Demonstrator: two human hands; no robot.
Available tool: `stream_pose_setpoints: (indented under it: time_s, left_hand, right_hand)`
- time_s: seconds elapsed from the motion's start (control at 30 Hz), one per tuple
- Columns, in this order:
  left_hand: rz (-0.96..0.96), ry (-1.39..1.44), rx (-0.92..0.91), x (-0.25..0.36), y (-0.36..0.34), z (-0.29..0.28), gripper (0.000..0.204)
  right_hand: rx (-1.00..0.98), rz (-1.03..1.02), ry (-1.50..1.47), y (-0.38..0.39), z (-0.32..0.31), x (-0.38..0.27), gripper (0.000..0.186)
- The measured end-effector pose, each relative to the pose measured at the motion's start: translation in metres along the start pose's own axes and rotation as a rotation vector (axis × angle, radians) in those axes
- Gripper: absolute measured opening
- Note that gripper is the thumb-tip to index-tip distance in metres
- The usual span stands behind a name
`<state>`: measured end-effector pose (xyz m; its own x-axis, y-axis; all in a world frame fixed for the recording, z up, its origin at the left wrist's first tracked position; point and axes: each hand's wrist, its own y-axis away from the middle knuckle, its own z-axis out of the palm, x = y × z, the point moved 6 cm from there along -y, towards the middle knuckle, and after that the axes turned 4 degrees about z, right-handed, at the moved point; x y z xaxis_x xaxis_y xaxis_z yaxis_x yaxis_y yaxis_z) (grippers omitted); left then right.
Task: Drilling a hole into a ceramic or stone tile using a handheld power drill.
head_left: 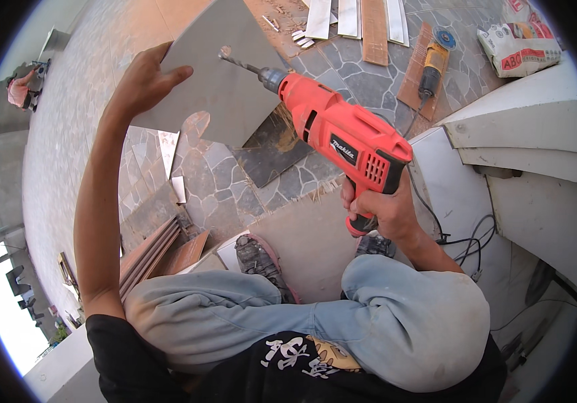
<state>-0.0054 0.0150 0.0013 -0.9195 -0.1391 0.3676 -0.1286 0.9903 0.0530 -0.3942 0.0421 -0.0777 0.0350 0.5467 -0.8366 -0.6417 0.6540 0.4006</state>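
The person sits with knees bent, the left arm stretched up and forward, bare from the black sleeve to the wrist. The left hand (pixel 142 84) is raised with the thumb pointing right and the fingers curled around out of sight, pinching what it holds. The right hand (pixel 377 207) sits lower and nearer the body, fist wrapped tight, its forearm running down behind the right knee.
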Motion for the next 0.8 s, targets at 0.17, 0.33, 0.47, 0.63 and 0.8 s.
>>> stream_pose_setpoints:
  time_s: [0.17, 0.33, 0.47, 0.63, 0.8]
  left_hand:
    - [-0.011, -0.014, -0.003, 0.0005, -0.0002, 0.0014, 0.052]
    - [-0.022, 0.012, -0.006, 0.0006, -0.0008, 0.0003, 0.051]
    - [-0.029, 0.047, 0.004, 0.0001, -0.0005, 0.0003, 0.050]
    - [-0.054, 0.047, -0.010, -0.0034, -0.0012, 0.0011, 0.051]
    - [0.001, 0.004, 0.001, -0.0019, -0.0017, -0.0008, 0.052]
  right_hand:
    - [0.034, 0.002, 0.016, 0.0004, 0.0005, 0.0008, 0.059]
    - [-0.006, 0.005, 0.022, 0.0004, 0.0025, 0.0010, 0.054]
    - [0.020, -0.020, 0.086, 0.0007, 0.0040, 0.0023, 0.048]
    - [0.006, 0.008, 0.051, -0.0006, 0.0049, 0.0003, 0.048]
    - [0.019, 0.028, -0.022, -0.0012, 0.0027, -0.0029, 0.050]
